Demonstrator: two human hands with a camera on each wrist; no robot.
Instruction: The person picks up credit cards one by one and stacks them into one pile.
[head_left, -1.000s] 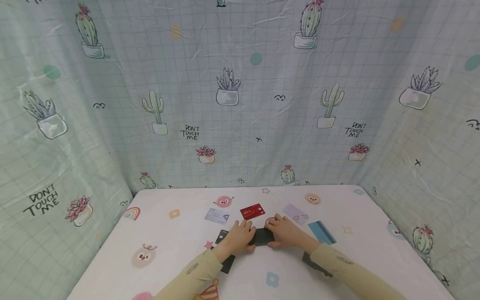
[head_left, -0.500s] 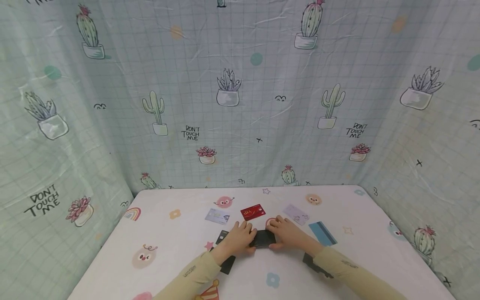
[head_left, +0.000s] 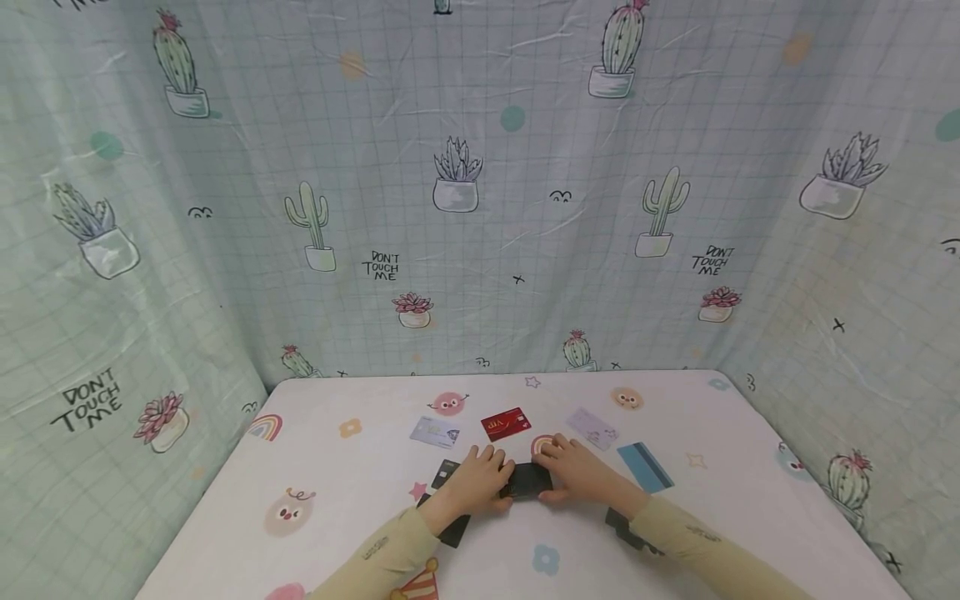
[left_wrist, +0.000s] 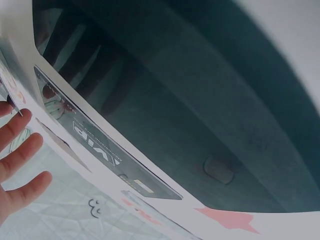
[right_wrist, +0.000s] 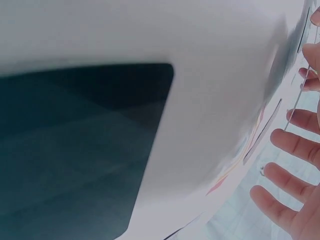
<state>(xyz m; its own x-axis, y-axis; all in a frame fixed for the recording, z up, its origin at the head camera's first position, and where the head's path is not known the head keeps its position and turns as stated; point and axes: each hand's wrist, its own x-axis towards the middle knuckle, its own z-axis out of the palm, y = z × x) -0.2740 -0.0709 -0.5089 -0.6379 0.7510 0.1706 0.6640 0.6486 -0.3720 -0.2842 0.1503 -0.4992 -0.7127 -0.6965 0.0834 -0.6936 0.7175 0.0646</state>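
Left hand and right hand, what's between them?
The head view shows a flat black object held between the left hand and the right hand.

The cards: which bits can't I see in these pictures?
Head view, black card being held: parts of its ends, behind the left grip and right grip.
Head view, dark item: partly under the right sleeve.
Head view, lilac card: its print, too small to read.
Right wrist view, big dark shape: cut off by the left edge.

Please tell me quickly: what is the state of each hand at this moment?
Left hand: closed, holding the left end of a black card.
Right hand: closed, holding the right end of the same black card.
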